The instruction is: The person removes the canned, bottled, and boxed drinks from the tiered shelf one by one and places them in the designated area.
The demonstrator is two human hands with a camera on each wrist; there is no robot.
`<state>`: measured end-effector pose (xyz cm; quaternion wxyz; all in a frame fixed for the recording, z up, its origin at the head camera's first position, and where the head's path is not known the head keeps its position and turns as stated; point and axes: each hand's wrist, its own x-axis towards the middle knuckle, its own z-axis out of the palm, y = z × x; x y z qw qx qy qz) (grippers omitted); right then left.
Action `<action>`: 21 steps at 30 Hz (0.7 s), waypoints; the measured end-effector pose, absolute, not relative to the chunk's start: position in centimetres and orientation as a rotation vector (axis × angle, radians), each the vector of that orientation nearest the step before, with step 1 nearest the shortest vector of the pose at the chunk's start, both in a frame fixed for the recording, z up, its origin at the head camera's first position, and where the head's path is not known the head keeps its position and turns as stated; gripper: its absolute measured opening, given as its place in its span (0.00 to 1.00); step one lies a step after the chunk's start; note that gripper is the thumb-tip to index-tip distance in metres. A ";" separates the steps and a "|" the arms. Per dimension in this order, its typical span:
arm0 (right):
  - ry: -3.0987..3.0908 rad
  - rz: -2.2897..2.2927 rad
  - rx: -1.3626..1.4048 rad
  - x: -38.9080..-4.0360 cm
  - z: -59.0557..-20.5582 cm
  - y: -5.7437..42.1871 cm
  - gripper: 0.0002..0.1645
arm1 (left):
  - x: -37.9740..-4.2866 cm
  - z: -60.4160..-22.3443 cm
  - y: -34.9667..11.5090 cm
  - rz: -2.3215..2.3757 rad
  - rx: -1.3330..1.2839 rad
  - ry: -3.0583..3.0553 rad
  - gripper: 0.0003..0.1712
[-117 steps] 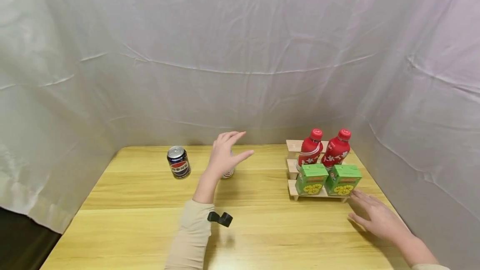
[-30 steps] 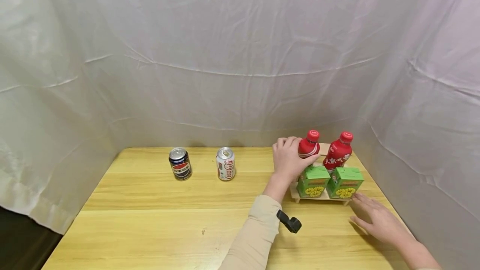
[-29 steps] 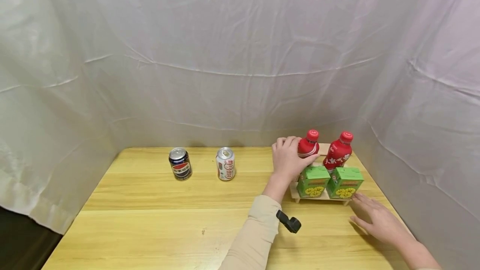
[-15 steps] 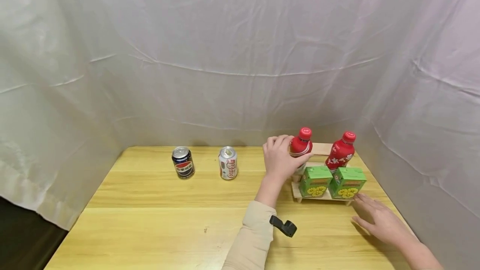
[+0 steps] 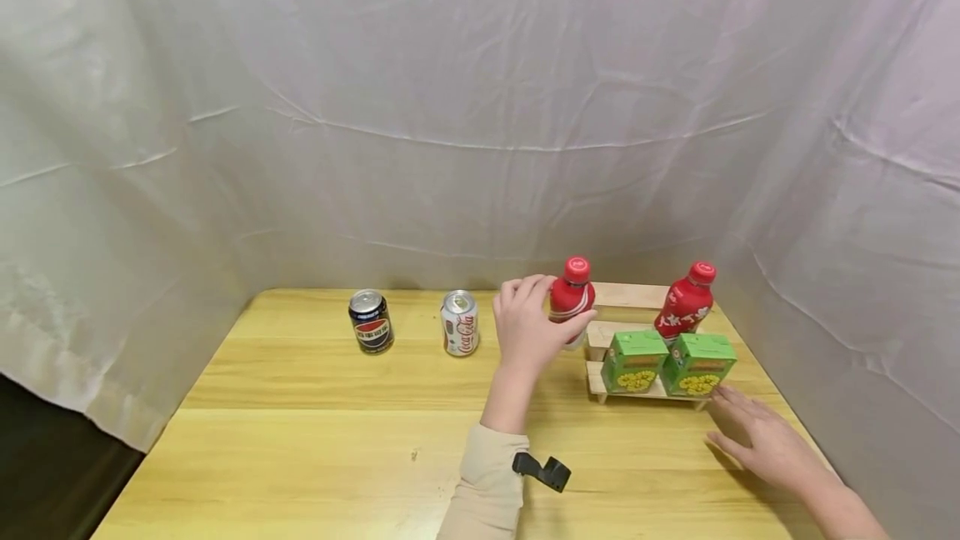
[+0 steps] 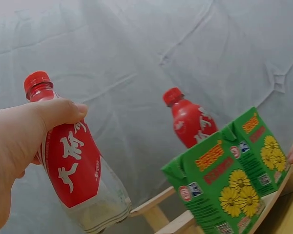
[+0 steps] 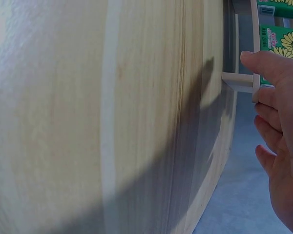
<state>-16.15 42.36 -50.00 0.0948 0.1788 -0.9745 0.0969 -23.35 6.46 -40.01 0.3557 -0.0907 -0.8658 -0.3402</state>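
My left hand (image 5: 522,325) grips a red-capped plastic bottle (image 5: 572,298) with a red label, just left of the small wooden tiered rack (image 5: 630,296). In the left wrist view the bottle (image 6: 75,168) tilts, its clear lower part showing, with the thumb across its upper label. A second red bottle (image 5: 684,307) stands on the rack's right side. Two green drink cartons (image 5: 634,362) with yellow flowers sit on the lowest step. At the rack's front right corner is my right hand (image 5: 765,442), fingers extended; the right wrist view has its fingertips (image 7: 247,59) by the rack's edge.
Left of the rack, a white Coca-Cola can (image 5: 460,325) and a dark blue Pepsi can (image 5: 371,323) stand upright on the wooden table (image 5: 315,457). Grey-white cloth (image 5: 480,148) hangs behind and at both sides.
My left hand moved from near the Coca-Cola can to the rack and took hold of the left red bottle. It has carried the bottle leftward off the rack. The right hand stays put.
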 end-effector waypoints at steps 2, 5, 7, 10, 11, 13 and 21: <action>-2.893 0.292 0.528 -16.3 -50.1 42.4 0.37 | -23.0 -40.0 5.8 -0.871 -0.223 -2.237 0.33; -2.890 0.293 0.533 -16.3 -50.2 42.5 0.38 | -22.5 -40.1 4.8 -0.863 -0.219 -2.228 0.32; -2.883 0.286 0.541 -16.4 -50.3 42.5 0.38 | -22.2 -40.3 4.1 -0.872 -0.225 -2.215 0.32; -2.867 0.276 0.551 -16.3 -50.4 42.6 0.39 | -21.6 -40.7 3.0 -0.883 -0.248 -2.187 0.33; -2.859 0.275 0.555 -16.3 -50.4 42.7 0.39 | -21.4 -40.8 2.6 -0.883 -0.255 -2.180 0.33; -2.856 0.277 0.554 -16.2 -50.4 42.7 0.39 | -21.1 -41.0 1.8 -0.876 -0.270 -2.163 0.32; -2.899 0.298 0.525 -16.3 -50.3 42.5 0.39 | -20.3 -42.0 -1.7 -0.817 -0.321 -2.090 0.32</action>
